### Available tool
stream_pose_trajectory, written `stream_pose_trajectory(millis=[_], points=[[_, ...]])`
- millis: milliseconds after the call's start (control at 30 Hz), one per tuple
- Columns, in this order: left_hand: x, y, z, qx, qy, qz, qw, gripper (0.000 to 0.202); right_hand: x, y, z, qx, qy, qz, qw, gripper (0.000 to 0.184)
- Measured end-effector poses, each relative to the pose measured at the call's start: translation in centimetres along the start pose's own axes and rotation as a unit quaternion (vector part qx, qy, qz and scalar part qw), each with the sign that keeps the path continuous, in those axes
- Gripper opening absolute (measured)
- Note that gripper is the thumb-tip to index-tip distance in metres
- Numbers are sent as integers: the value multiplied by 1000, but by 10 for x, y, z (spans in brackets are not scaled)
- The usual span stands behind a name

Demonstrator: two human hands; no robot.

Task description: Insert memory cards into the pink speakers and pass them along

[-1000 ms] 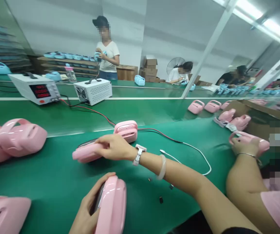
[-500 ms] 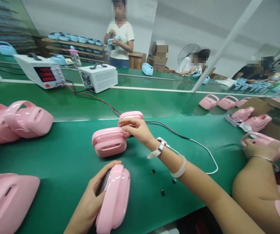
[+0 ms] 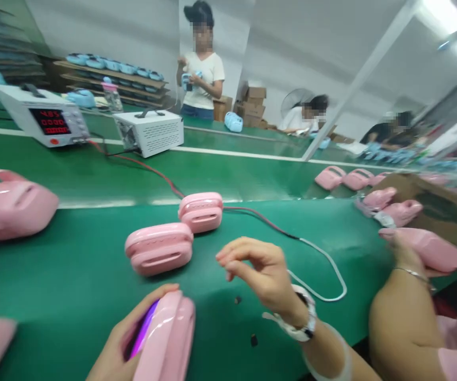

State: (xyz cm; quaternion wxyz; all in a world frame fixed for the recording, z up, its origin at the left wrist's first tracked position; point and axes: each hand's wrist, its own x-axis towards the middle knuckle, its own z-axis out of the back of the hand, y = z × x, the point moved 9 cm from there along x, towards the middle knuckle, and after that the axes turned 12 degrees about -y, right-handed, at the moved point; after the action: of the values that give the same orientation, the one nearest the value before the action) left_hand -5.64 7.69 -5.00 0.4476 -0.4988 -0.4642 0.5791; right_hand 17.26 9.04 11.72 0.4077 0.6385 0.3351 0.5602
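My left hand (image 3: 117,341) grips a glossy pink plastic device (image 3: 168,338) with a handle, near the front of the green bench. The device's screen (image 3: 144,328), partly covered by my fingers, glows purple. My right hand (image 3: 258,270) hovers over the bench to the right, fingers curved and thumb apart, with nothing visible between them. Beneath it lie a small dark chip-like card (image 3: 238,300) and another small card (image 3: 254,339). Two more pink devices stand just beyond my hands: a nearer one (image 3: 160,251) and a farther one (image 3: 201,213) touching its corner.
A power supply (image 3: 49,119) with red digits and a grey vented box (image 3: 152,132) stand behind. A red wire (image 3: 260,214) joins a white cable (image 3: 337,264). Pink devices (image 3: 21,211) sit left. At right, a co-worker's hand (image 3: 406,254) holds one beside a cardboard box (image 3: 446,201).
My right hand has left the two standing pink devices and moved right and nearer. The screen in my left hand has gone from dark to purple. The camera view has shifted.
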Motion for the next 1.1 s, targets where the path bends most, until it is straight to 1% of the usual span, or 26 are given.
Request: stream_pose_trajectory(millis=[33,67,133,167,233,300,367,400,433,500,567,633,700,900,1100], points=[[-7,-4,-6,-2,31,16,999,51,-9,4,8,-32,-10,8,999,13],[-13,-13,-8,-8,33,7,999,53,-18,4,17,-62,-23,6,998,15],[-21,-29,-16,-21,52,0,998,52,-35,-3,30,-94,-40,-22,994,16],[-24,-35,-20,-38,57,-2,998,53,-43,-9,33,-99,-44,-44,993,17],[-26,-43,-26,-62,64,-4,996,53,-60,-25,31,-91,-40,-96,990,18],[-28,-45,-27,-75,61,-2,995,52,-75,-42,19,-69,-30,-155,985,16],[-30,-44,-25,-79,50,-1,996,52,-89,-59,1,-24,-24,-221,975,7],[-31,-43,-24,-79,43,-4,996,52,-95,-68,-10,11,-20,-258,966,11],[-32,-41,-22,-75,37,-6,996,52,-100,-76,-21,52,-14,-299,953,22],[-33,-38,-20,-69,35,-7,997,53,-111,-90,-41,137,1,-372,918,42],[-34,-34,-21,-70,42,-3,997,54,-117,-99,-53,192,10,-420,887,48],[-34,-33,-22,-73,50,-1,996,53,-119,-104,-55,215,2,-442,871,50],[-34,-33,-22,-68,53,-5,996,53,-120,-106,-53,221,-4,-450,865,52],[-36,-36,-22,-76,50,-6,996,54,-122,-106,-51,223,-11,-453,863,55],[-35,-35,-23,-69,46,0,997,53,-122,-105,-51,218,-17,-451,865,53]])
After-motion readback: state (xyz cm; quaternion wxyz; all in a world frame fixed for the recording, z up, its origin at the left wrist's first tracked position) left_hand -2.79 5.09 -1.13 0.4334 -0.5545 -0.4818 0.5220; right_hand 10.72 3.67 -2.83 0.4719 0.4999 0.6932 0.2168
